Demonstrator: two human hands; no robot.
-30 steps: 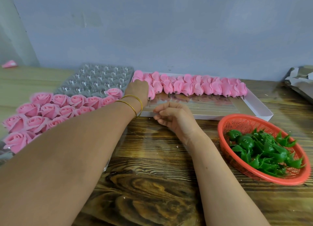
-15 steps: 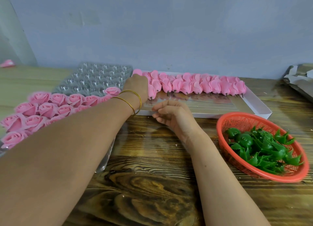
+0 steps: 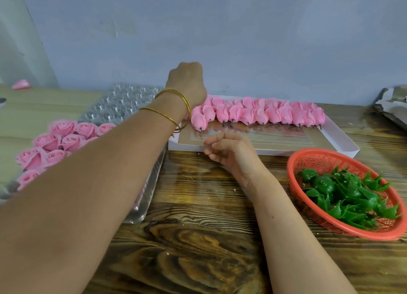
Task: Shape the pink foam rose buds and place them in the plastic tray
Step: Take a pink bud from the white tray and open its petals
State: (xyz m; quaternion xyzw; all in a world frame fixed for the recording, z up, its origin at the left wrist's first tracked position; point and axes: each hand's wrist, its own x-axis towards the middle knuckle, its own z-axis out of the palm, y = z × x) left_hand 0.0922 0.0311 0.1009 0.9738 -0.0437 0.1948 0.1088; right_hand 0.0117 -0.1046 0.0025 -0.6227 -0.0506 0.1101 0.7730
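Left hand (image 3: 185, 82) hangs right over the left end of the rose buds (image 3: 264, 115) lined along the white box's (image 3: 330, 139) far edge, stems pointing nearward. Its fingers are hidden, can't tell. Right hand (image 3: 229, 150) is loosely curled, empty.

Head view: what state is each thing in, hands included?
foam buds, lying in a row in the white box, stems toward camera.
white box, open, front part bare.
plastic tray, partly filled; far cells empty.
shaped roses, seated in the tray's near cells.
red basket, partly filled with green calyxes.
left hand, over the row's left end, fingers curled; contents hidden.
right hand, loosely curled at the box's front edge, holding nothing.
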